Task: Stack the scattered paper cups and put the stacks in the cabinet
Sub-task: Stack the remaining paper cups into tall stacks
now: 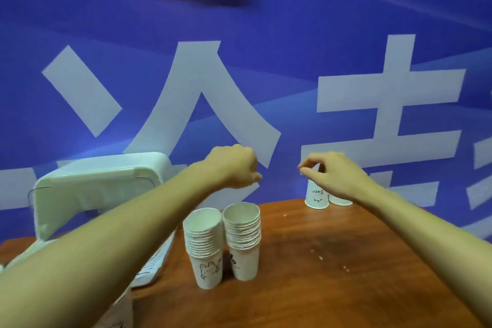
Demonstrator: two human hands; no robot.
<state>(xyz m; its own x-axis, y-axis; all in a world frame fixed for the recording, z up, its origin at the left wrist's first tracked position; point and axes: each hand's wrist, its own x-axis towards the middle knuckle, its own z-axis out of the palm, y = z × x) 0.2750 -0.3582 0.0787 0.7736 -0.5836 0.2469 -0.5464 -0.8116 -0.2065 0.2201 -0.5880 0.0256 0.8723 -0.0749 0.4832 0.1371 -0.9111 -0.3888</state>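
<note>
Two upright stacks of white paper cups stand side by side on the wooden table (332,274): the left stack (205,247) with a bear drawing, the right stack (243,242) just touching it. At the table's far edge two single cups sit upside down, one printed cup (316,196) and one plain cup (340,200) partly hidden behind my right wrist. My right hand (330,172) hovers right over the printed cup, fingers curled and pinched, holding nothing visible. My left hand (234,166) is held as a fist above the stacks, nothing seen in it.
A white plastic cabinet-like box (101,184) with a raised lid stands at the left, behind my left forearm. A blue wall banner with large white characters (202,104) rises just behind the table's far edge.
</note>
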